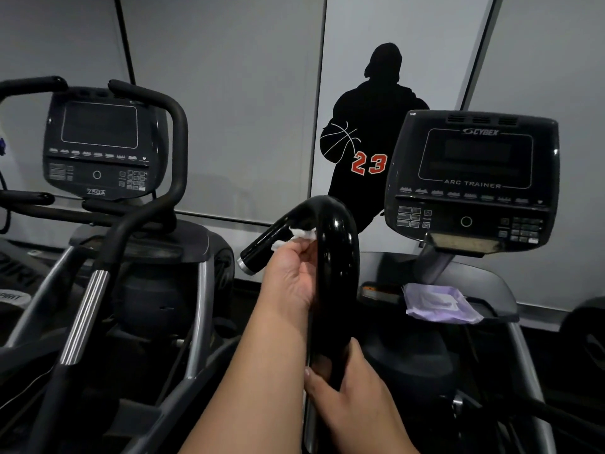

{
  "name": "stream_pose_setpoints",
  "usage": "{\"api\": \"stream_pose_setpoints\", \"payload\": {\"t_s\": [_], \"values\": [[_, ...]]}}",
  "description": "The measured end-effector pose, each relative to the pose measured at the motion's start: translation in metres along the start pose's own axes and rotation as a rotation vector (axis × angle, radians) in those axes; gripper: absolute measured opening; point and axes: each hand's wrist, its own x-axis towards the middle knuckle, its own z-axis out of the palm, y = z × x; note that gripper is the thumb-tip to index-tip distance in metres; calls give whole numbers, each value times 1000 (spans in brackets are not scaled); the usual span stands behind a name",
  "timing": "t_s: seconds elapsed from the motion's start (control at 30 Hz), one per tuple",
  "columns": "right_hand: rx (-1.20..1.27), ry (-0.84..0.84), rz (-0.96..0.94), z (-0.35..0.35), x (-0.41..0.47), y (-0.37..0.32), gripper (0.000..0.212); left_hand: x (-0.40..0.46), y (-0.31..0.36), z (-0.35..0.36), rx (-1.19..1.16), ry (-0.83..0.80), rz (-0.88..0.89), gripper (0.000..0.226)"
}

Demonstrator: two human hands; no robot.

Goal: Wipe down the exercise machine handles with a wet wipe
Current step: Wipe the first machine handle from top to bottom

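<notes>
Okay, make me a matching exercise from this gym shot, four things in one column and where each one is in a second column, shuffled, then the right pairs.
Things:
1. wet wipe
2. purple wipes packet
3. left hand
4. right hand

Places:
A. gripping the lower handle shaft
B. lying on the Arc Trainer's ledge
C. pinched against the handle's curved top
D. raised beside the handle's bend

Pairs: 1-C, 2-B, 3-D, 4-A
</notes>
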Motion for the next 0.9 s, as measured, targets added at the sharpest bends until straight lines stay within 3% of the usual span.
{"api": "stream_pose_setpoints", "payload": {"t_s": [0.07, 0.2, 0.37, 0.53, 0.7, 0.8, 0.9], "values": [[7, -5, -10, -1, -1, 1, 45, -2, -1, 5, 102, -6, 6, 45], [13, 14, -37, 0, -3, 0, 32, -3, 2, -12, 83, -30, 9, 26], [7, 24, -56, -2, -6, -5, 31, -3, 6, -8, 7, 42, 52, 24], [14, 16, -37, -2, -9, -4, 32, -3, 0, 4, 209, -8, 53, 34], [28, 10, -39, -3, -12, -3, 31, -1, 3, -30, -55, 86, 95, 22], [21, 13, -41, -3, -11, -4, 28, 1, 3, -17, -76, 54, 94, 29], [1, 8, -43, -3, -11, -5, 29, 2, -2, -2, 29, -16, -14, 23]]}}
